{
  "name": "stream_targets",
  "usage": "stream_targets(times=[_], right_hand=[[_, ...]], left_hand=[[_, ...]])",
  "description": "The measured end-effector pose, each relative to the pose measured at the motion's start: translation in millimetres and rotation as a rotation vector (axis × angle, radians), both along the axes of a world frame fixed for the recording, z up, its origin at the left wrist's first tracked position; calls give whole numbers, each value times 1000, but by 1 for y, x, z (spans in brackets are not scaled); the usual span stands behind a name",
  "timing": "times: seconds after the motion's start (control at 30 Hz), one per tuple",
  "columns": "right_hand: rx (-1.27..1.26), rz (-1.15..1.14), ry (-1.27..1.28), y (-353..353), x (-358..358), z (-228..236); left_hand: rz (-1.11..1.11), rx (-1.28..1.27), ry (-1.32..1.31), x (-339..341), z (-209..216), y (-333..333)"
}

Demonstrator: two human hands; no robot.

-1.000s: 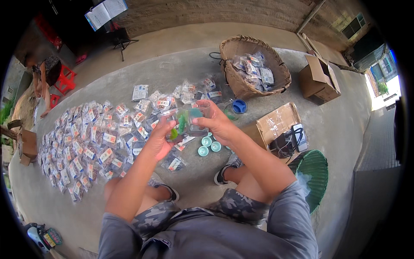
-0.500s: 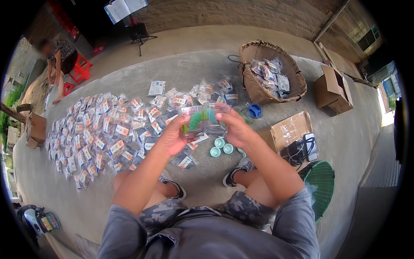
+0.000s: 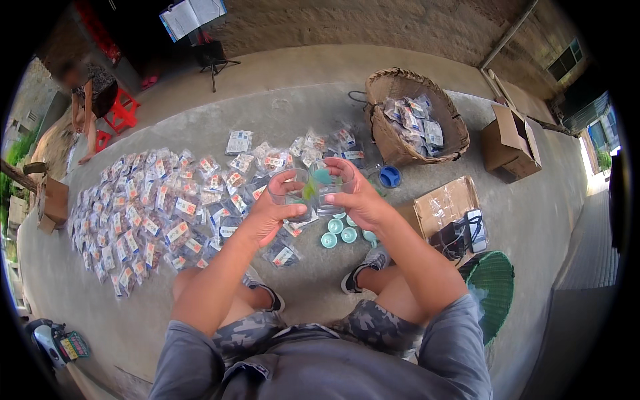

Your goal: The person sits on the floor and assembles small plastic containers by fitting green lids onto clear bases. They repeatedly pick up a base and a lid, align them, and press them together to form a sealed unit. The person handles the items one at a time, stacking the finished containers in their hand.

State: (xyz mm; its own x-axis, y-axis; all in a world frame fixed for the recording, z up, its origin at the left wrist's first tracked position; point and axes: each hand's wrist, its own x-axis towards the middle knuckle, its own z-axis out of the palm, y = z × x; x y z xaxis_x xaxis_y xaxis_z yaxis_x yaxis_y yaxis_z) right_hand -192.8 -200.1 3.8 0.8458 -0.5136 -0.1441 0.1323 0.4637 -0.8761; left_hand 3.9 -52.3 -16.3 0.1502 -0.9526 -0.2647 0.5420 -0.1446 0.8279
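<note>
My left hand point(image 3: 268, 219) is wrapped round a clear drinking glass point(image 3: 289, 187), thumb on the near side. A second clear glass point(image 3: 328, 175) is gripped in my right hand point(image 3: 363, 201), its fingers passing round the far side. The two glasses are held side by side above the floor, their walls close together or touching. Green leaf-like patches and a teal patch show on or through them; I cannot tell which. Beneath them on the floor stand several small pale-teal cups point(image 3: 349, 235). Numerous small clear packets point(image 3: 177, 232) lie to the left.
A woven basket point(image 3: 381, 137) of packets stands at the far right beside a blue round object point(image 3: 390, 177). An open cardboard box point(image 3: 500, 150), a flat carton point(image 3: 440, 200) with a phone point(image 3: 476, 227), and a green basket point(image 3: 503, 287) are to the right. Another person point(image 3: 93, 90) sits far left.
Both glasses have been tilted so their round rims now show, and my fingers have shifted round them. The green pattern, plain before, is now mostly turned away.
</note>
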Motion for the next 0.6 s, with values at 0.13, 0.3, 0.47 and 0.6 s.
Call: stream_targets(times=[0.13, 0.3, 0.47, 0.6], right_hand=[[-219, -5, -5, -5, -2, -4], [-312, 4, 137, -10, -7, 11], [16, -178, 50, -23, -9, 19], [114, -248, 2, -37, -11, 10]], left_hand=[[5, -16, -90, -1, 6, -1], [49, -51, 13, -7, 15, -2], [110, 31, 385, -1, 18, -1], [117, 76, 377, 3, 14, 0]])
